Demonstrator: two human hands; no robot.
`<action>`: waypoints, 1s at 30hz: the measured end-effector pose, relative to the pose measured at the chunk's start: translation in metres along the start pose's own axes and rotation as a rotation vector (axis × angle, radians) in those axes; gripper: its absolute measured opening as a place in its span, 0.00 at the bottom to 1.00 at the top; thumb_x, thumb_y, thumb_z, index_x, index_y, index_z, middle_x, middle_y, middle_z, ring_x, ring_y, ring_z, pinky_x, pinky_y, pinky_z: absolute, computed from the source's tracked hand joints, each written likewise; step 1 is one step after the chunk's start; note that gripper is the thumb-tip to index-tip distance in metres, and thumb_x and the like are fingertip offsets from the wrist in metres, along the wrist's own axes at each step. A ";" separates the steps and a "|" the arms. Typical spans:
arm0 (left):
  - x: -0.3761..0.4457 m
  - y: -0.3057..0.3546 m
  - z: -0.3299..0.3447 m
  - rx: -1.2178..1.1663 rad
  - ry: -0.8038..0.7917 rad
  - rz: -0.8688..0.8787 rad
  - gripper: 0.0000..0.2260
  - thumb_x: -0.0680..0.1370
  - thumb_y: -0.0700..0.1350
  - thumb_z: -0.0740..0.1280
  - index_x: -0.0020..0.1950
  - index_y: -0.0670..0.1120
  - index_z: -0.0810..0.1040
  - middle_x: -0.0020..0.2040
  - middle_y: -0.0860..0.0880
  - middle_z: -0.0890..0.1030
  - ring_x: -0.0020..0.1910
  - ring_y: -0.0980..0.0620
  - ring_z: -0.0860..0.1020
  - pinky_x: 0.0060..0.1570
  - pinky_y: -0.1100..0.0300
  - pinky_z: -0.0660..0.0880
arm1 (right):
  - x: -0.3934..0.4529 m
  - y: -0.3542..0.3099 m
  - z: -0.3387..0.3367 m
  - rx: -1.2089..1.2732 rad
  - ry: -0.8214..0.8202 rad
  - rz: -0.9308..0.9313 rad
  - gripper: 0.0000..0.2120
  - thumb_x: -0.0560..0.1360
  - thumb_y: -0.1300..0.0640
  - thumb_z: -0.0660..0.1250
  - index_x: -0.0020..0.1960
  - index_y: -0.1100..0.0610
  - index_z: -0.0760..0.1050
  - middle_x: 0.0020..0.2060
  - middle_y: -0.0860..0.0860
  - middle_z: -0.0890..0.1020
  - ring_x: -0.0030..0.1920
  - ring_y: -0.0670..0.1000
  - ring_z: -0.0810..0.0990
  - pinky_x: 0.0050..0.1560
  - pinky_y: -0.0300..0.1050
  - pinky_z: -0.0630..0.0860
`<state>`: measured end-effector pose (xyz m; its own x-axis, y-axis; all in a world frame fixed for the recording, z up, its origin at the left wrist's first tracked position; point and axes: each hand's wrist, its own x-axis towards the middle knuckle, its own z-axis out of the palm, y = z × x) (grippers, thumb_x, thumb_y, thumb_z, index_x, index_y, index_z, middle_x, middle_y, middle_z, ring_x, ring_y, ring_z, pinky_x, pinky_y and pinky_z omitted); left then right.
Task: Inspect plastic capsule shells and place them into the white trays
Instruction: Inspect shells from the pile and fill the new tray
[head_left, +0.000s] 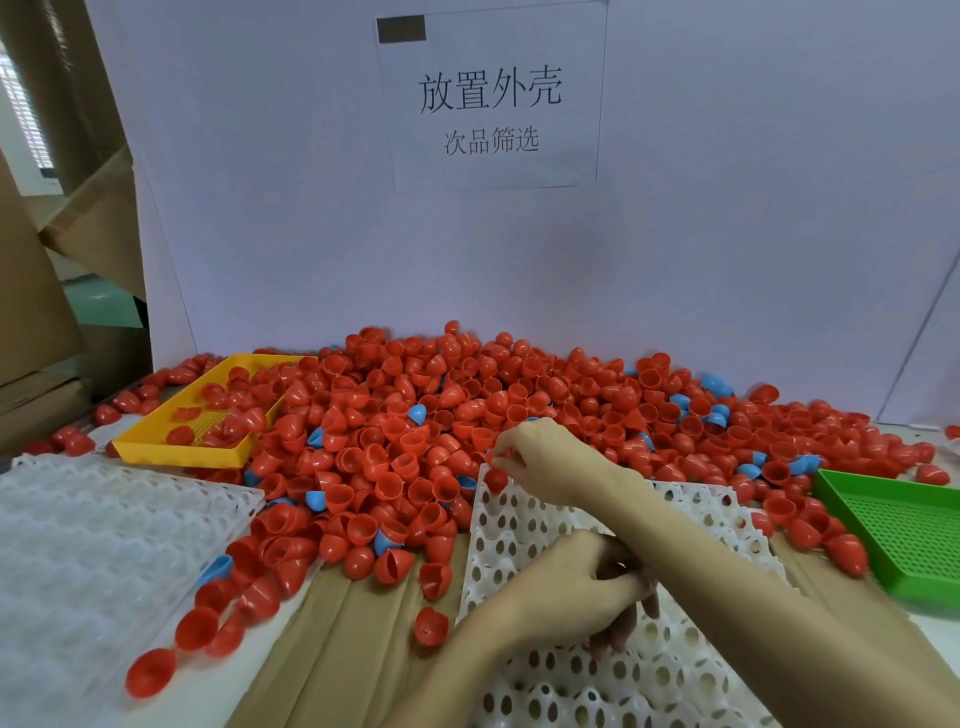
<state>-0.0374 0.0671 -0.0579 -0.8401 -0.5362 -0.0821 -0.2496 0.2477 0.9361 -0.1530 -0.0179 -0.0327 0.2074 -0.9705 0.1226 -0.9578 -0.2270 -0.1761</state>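
The heap of shells (467, 410) before me was almost all glossy red, flecked with a few light blue shells (418, 414). My white tray (524, 525) showed rows of oval holes; a second white tray (104, 525) at my left had a dimpled grid. The yellow basket (171, 441) and the green basket (893, 519) both had fine mesh floors. Brown cardboard (337, 623) lay beneath, and the white sign (491, 98) carried black characters.

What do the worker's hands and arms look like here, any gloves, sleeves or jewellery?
Both are bare. The right hand and the left hand wear no gloves, and no sleeves cover either forearm in view. No watch, bracelet or ring shows, though the left hand's fingers are blurred, so a thin ring there cannot be ruled out.
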 end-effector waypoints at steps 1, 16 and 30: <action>0.000 0.000 0.000 -0.002 0.002 0.002 0.12 0.84 0.47 0.62 0.46 0.44 0.81 0.30 0.50 0.80 0.26 0.54 0.77 0.34 0.65 0.76 | -0.002 0.002 -0.004 0.044 0.020 0.011 0.12 0.86 0.57 0.63 0.61 0.59 0.83 0.52 0.51 0.86 0.47 0.49 0.84 0.51 0.42 0.82; -0.002 0.002 0.002 -0.042 0.034 0.029 0.13 0.84 0.46 0.65 0.47 0.38 0.81 0.29 0.47 0.79 0.25 0.54 0.76 0.33 0.61 0.76 | -0.155 0.085 -0.029 0.966 0.269 0.312 0.11 0.83 0.51 0.66 0.52 0.48 0.88 0.42 0.55 0.86 0.42 0.55 0.86 0.45 0.44 0.83; 0.019 0.004 -0.029 -0.377 0.198 0.001 0.09 0.85 0.49 0.66 0.59 0.47 0.84 0.41 0.43 0.84 0.34 0.47 0.82 0.37 0.56 0.81 | -0.164 0.095 -0.013 1.032 0.359 0.377 0.13 0.86 0.59 0.63 0.52 0.55 0.87 0.37 0.56 0.85 0.35 0.53 0.83 0.38 0.41 0.81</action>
<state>-0.0410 0.0346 -0.0458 -0.7226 -0.6895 -0.0487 -0.0247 -0.0446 0.9987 -0.2807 0.1210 -0.0571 -0.2839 -0.9495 0.1339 -0.2944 -0.0465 -0.9545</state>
